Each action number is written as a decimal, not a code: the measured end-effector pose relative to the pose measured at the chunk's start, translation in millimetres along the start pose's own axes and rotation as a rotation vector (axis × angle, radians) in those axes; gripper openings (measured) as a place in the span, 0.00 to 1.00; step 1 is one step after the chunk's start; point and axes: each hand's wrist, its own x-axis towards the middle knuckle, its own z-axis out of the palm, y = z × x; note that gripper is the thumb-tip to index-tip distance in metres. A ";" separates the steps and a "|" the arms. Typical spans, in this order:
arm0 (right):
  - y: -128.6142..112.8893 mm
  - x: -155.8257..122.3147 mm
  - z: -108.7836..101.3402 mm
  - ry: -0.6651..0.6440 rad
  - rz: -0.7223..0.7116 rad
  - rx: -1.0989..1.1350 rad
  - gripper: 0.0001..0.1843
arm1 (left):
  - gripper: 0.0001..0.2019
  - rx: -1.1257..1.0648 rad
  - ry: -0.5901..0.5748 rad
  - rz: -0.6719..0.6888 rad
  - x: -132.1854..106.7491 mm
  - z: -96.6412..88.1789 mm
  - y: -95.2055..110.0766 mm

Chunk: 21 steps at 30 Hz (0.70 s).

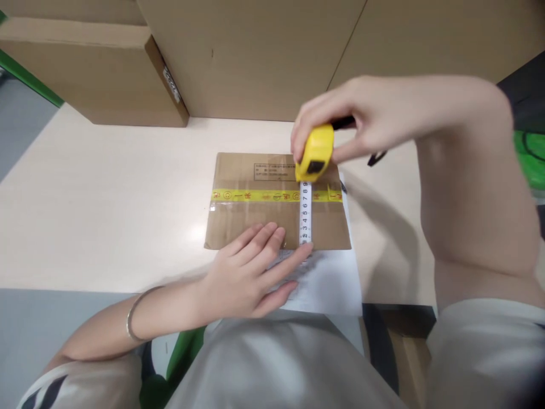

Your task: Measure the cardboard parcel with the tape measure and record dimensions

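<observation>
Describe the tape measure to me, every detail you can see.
The tape measure has a yellow, plastic-looking case with a dark patch facing the camera, held tilted in the right grip over the far part of the cardboard box. Its white blade is pulled out, black figures legible from 2 to 9. The blade crosses the box top and the yellow packing tape to the near edge, where the left grip lays its index finger.

Single head-height view, close above the table (106, 227), forward and down (wearer's shirt (281, 363) at bottom).
</observation>
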 end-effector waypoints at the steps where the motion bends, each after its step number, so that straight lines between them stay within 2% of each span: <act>1: 9.1 7.6 -4.7 0.010 0.032 0.025 0.27 | 0.23 0.001 0.002 0.001 0.3 0.5 0.3; 3: 24.4 21.4 -9.4 0.022 0.095 0.047 0.27 | 0.23 0.004 0.008 0.004 0.7 1.5 0.0; 6: 39.3 36.1 -8.7 -0.011 0.231 0.086 0.19 | 0.22 0.001 0.020 0.004 0.9 1.8 -0.7; 8: 44.1 39.7 -8.0 -0.050 0.312 0.152 0.18 | 0.22 0.005 0.019 -0.002 0.9 1.0 -0.5; 11: 41.6 32.7 -10.4 -0.043 0.286 0.189 0.21 | 0.22 0.015 -0.010 -0.005 0.8 0.0 -0.1; 15: 10.7 6.7 -4.5 -0.045 0.102 0.112 0.22 | 0.18 -0.014 0.053 -0.007 -0.5 4.0 -0.4; 19: -36.5 -24.3 24.6 -0.153 -0.070 0.150 0.27 | 0.15 -0.166 0.113 -0.048 -2.4 6.6 1.9; 21: -49.8 -41.6 38.7 -0.142 -0.077 0.212 0.29 | 0.16 -0.289 0.100 -0.080 -3.7 0.6 1.1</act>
